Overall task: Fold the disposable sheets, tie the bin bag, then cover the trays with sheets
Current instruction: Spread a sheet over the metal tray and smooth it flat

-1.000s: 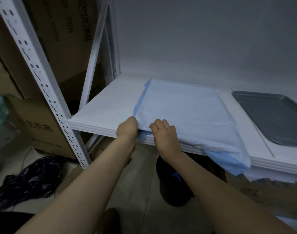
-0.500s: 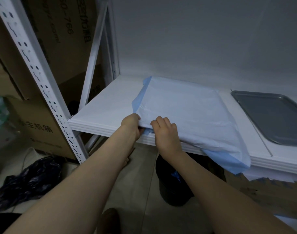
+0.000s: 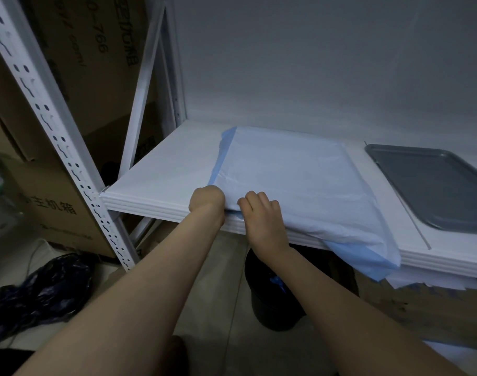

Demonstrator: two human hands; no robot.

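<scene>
L hand [image 3: 207, 200] + R hand [image 3: 262, 222] side by side at front edge of shelf [image 3: 166, 169], both curled onto near-left corner of sheet [image 3: 294, 180], gripping it. Sheet lies on shelf, blue border along left side; near-right corner droops over front edge. Bare shelf left of sheet. Narrow bare strip betw. sheet and grey tray [image 3: 432, 185], uncovered, at right. Black bin [image 3: 270, 302] on floor below hands.

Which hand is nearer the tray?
Right. The right hand grips the sheet at its front edge, and the tray lies off to its right. The left hand grips the sheet's corner, farther left.
</scene>
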